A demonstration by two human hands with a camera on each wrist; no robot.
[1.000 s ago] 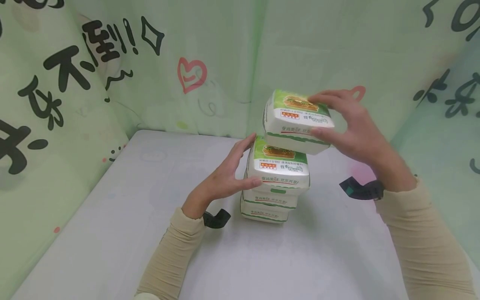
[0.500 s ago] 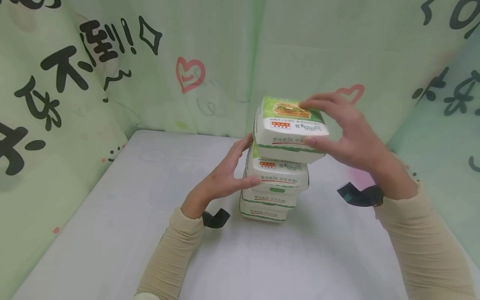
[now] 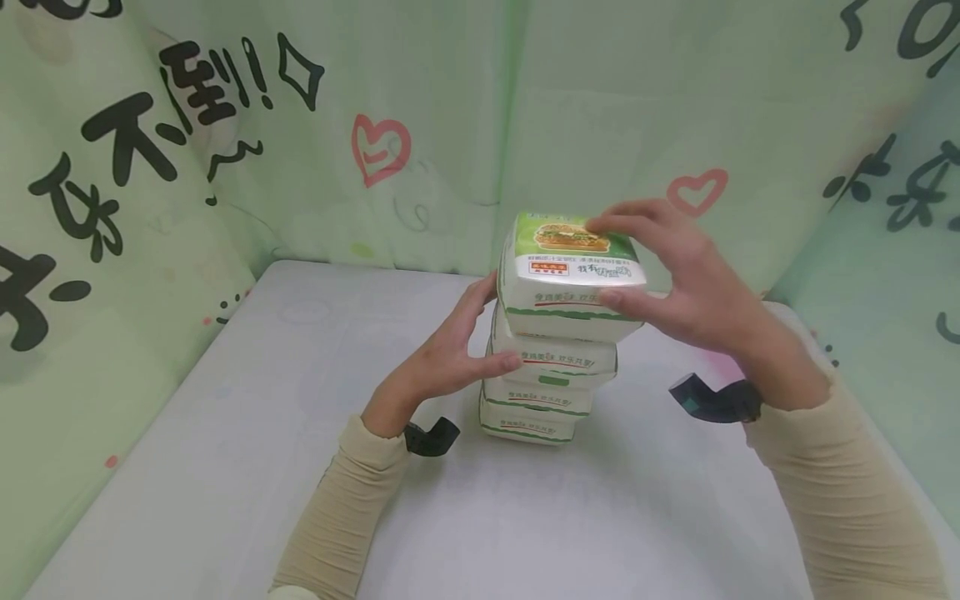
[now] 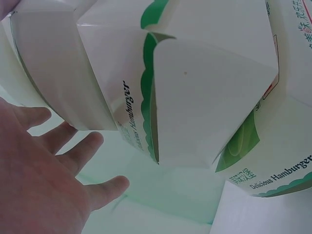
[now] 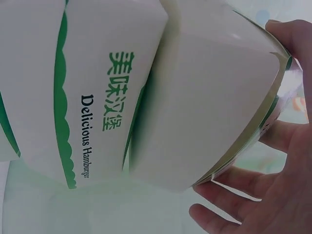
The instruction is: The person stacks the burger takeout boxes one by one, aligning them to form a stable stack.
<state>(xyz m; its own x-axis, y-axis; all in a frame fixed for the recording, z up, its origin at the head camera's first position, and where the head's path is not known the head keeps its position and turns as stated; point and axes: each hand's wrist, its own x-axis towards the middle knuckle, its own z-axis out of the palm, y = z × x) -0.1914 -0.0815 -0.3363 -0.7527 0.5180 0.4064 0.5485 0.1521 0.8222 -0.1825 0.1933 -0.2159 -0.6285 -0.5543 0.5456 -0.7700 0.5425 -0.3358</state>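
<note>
My right hand (image 3: 682, 283) holds a white and green hamburger box (image 3: 570, 292) by its right side, thumb on the front and fingers over the top. The box rests tilted on a stack of similar boxes, overlapping the upper one (image 3: 562, 358). Below it sit a middle box (image 3: 540, 396) and a bottom box (image 3: 528, 427) on the table. Beside the stack's left side is my left hand (image 3: 442, 358), thumb across the front of the upper stacked box. In the left wrist view its fingers (image 4: 109, 190) are spread and straight alongside the boxes.
A white-covered table (image 3: 315, 467) lies under the stack. Behind and at both sides hangs a pale green curtain (image 3: 450, 83) with black writing and pink hearts. A dark wrist strap (image 3: 716, 400) sticks out below the right wrist, another (image 3: 432, 437) by the left.
My right hand has brought the hamburger box down and to the left, from above the stack onto its top. The left hand has stayed nearly still beside the stack.
</note>
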